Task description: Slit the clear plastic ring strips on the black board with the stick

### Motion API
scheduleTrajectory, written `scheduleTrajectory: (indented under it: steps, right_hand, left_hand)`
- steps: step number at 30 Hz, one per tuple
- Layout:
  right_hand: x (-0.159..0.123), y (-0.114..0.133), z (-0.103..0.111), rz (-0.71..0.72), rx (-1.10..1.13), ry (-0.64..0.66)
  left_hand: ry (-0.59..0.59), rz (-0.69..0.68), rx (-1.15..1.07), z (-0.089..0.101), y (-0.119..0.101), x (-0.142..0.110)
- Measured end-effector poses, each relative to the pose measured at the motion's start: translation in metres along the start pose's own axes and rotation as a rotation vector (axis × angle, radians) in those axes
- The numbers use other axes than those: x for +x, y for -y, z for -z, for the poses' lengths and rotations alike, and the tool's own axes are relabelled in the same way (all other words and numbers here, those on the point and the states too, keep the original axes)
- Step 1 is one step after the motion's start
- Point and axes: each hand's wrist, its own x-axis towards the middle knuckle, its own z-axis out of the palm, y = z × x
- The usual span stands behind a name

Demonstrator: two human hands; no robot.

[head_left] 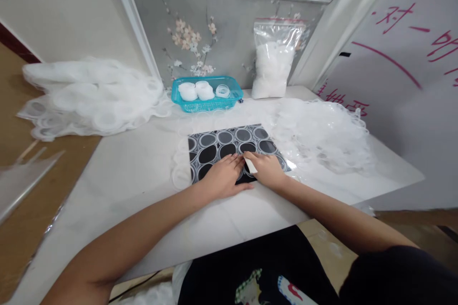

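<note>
A black rectangular sheet [207, 155] lies on the table, covered with rows of pale translucent rings. My left hand [224, 175] rests flat on its near part, fingers stretched toward the right and thumb apart. Just to the right, my right hand [266, 167] is closed around a small white flat-sided tool [250, 166]. Its working end is hidden under the fingers, so its exact kind cannot be told. Both hands are close together over the sheet, fingertips nearly touching. The sheet of rings extends past the black sheet's left edge.
A blue plastic basket [182, 105] with white rolls and rings stands at the back. Beside it is a zip bag [274, 66] of white material. Piles of ringed sheets lie at left [96, 97] and right [322, 133]. A whiteboard [397, 119] borders the right side.
</note>
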Motion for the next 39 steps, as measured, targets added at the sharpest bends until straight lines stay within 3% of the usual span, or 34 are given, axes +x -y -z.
scheduleTrajectory:
  steps: [3, 5, 6, 9, 12, 17, 21, 23, 25, 30, 39]
  right_hand:
    - [0.037, -0.032, 0.018, -0.221, -0.011, -0.111]
    - [0.063, -0.064, 0.034, -0.529, 0.103, -0.368]
    - [0.071, -0.078, 0.04, -0.597, 0.211, -0.526]
    - [0.071, -0.1, 0.046, -0.587, 0.57, -0.692]
    - [0.041, -0.091, 0.037, -0.524, 0.999, -0.545]
    - [-0.007, -0.081, 0.044, -0.631, 1.796, -0.2]
    - [-0.015, -0.092, 0.062, -0.621, 2.08, -0.186]
    - [-0.013, -0.091, 0.061, -0.564, 2.018, -0.276]
    - [-0.008, -0.085, 0.05, -0.526, 1.787, -0.347]
    - [0.0, -0.065, 0.012, -0.441, 1.092, -0.265]
    - [0.0, -0.064, -0.001, -0.423, 0.813, -0.262]
  left_hand:
    - [0.015, 0.013, -0.032, 0.001, 0.002, 0.0]
    - [0.049, 0.031, -0.06, 0.004, 0.003, -0.001]
    - [0.062, 0.038, -0.075, 0.006, 0.004, -0.001]
    - [0.074, 0.056, -0.124, 0.015, 0.007, -0.001]
    - [0.046, 0.084, -0.154, 0.025, 0.009, 0.0]
    - [-0.017, 0.024, -0.109, 0.031, 0.002, 0.011]
    - [-0.002, -0.118, -0.018, 0.026, -0.009, 0.032]
    - [-0.002, -0.157, 0.009, 0.021, -0.014, 0.043]
    - [-0.009, -0.153, 0.025, 0.014, -0.016, 0.052]
    - [-0.017, -0.077, -0.002, -0.005, -0.011, 0.056]
    - [0.026, -0.089, 0.012, -0.012, -0.006, 0.05]
